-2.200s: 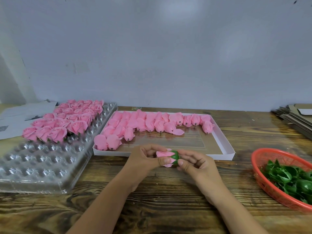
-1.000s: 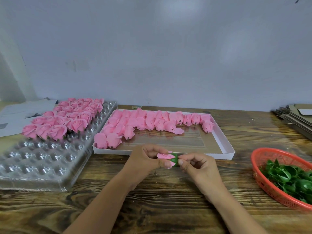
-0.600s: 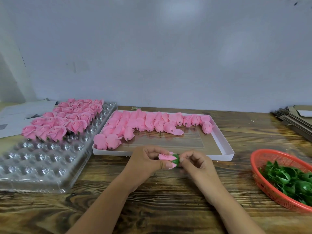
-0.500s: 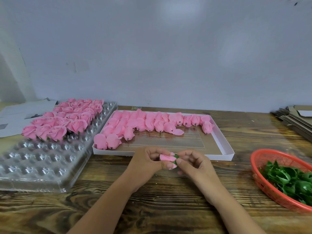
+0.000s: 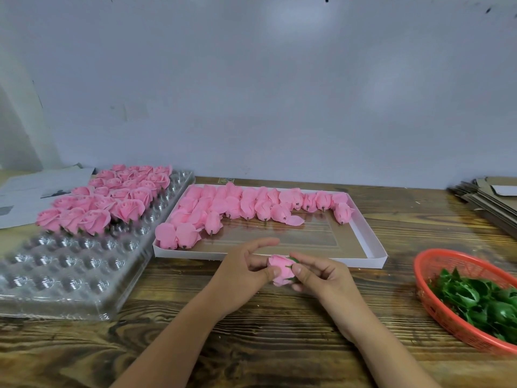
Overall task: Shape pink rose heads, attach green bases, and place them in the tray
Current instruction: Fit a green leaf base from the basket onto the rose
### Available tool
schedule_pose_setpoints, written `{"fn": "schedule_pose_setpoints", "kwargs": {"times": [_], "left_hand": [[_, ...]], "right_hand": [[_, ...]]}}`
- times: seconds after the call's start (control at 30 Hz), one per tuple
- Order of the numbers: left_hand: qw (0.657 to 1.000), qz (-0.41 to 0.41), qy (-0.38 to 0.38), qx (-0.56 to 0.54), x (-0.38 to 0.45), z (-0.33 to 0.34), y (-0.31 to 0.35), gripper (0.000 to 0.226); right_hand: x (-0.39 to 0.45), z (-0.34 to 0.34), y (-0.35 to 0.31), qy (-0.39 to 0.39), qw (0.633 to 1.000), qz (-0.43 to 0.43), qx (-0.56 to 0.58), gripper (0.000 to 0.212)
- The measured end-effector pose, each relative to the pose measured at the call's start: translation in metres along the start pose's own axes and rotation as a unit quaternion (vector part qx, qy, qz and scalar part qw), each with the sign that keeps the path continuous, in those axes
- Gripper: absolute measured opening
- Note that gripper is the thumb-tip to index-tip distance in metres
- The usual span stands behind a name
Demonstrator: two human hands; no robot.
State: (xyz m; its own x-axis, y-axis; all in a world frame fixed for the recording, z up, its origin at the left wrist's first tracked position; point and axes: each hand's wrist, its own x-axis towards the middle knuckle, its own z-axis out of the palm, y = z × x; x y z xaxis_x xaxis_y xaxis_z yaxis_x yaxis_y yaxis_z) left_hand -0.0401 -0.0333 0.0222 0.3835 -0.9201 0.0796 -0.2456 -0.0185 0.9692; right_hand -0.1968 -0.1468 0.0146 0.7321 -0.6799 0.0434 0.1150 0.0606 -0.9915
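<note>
A pink rose head (image 5: 280, 268) with a green base (image 5: 293, 261) at its right end is held between both hands above the wooden table. My left hand (image 5: 246, 273) pinches it with thumb and fingers, the index finger raised. My right hand (image 5: 319, 275) grips the base end. At the left, the clear plastic tray (image 5: 70, 273) holds several finished pink roses (image 5: 112, 197) in its far cells. The white cardboard box (image 5: 372, 247) behind my hands holds several unshaped pink rose heads (image 5: 246, 205).
An orange basket (image 5: 436, 275) of green bases (image 5: 481, 301) stands at the right edge. Flat cardboard sheets (image 5: 492, 200) are stacked at the far right, papers (image 5: 30, 191) at the far left. A grey wall rises behind the table.
The rose head has turned in my hands, so more pink petal faces up and less green shows. My left index finger has lifted off it.
</note>
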Motion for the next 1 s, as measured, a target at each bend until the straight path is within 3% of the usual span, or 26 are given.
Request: {"fn": "schedule_pose_setpoints", "kwargs": {"times": [0.13, 0.23, 0.33, 0.43, 0.53, 0.63, 0.83, 1.0], "left_hand": [[1.000, -0.008, 0.005, 0.005, 0.001, -0.001, -0.001, 0.039], [1.000, -0.020, 0.019, 0.000, 0.001, -0.002, -0.002, 0.030], [1.000, -0.019, 0.018, 0.018, 0.001, -0.001, -0.002, 0.030], [1.000, 0.006, 0.016, 0.015, 0.002, 0.000, -0.001, 0.042], [0.999, 0.032, -0.009, 0.013, 0.001, 0.001, 0.000, 0.062], [0.999, 0.049, 0.008, 0.013, 0.000, 0.001, 0.000, 0.056], [0.997, 0.057, 0.022, 0.037, 0.000, 0.001, 0.001, 0.044], [0.998, 0.058, 0.009, 0.039, 0.001, 0.005, -0.001, 0.059]], "right_hand": [[0.000, -0.001, 0.000, -0.041, 0.997, 0.017, -0.065, 0.039], [-0.003, 0.002, 0.004, -0.052, 0.978, -0.064, -0.194, 0.053], [-0.005, 0.003, 0.006, -0.029, 0.940, -0.135, -0.311, 0.050], [-0.003, 0.003, 0.006, -0.014, 0.948, -0.125, -0.292, 0.044], [-0.001, 0.005, 0.004, -0.025, 0.978, -0.081, -0.192, 0.032], [-0.002, 0.005, 0.000, -0.053, 0.989, -0.042, -0.130, 0.023], [-0.002, 0.005, 0.004, -0.075, 0.978, -0.058, -0.187, 0.021], [-0.004, 0.010, 0.005, -0.068, 0.975, -0.067, -0.202, 0.036]]}}
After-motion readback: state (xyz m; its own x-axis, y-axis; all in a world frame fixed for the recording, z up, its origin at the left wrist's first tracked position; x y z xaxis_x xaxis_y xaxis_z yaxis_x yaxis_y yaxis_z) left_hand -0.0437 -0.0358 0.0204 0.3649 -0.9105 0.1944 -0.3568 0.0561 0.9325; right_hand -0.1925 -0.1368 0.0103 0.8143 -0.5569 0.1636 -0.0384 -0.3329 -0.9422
